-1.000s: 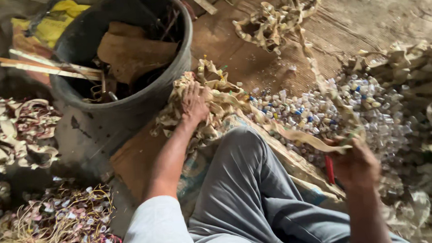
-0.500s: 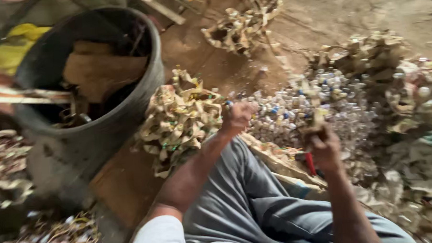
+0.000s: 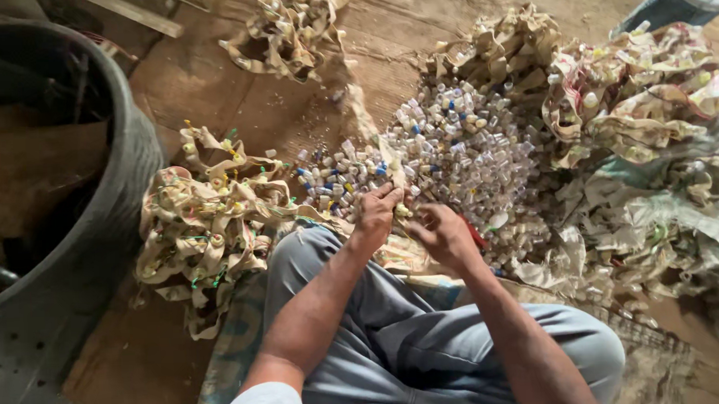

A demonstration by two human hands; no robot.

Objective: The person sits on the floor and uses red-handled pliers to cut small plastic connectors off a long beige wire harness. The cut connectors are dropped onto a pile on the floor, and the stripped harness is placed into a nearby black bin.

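My left hand and my right hand meet just past my knees. Between them they pinch a beige strip that rises toward the pile beyond. The left fingers are closed on the strip. A red-handled tool sticks out from the right palm, its working end hidden. Just beyond the hands lies a heap of small clear and white plastic caps, some with blue tops.
A big black tub stands at the left. Tangled beige strips with caps attached lie in a pile at the left, at the top and in a large heap at the right. A blue object sits top right.
My left hand has left the strip pile on the left and come over to the right hand. The view has swung right, so the tub now sits at the frame's edge.
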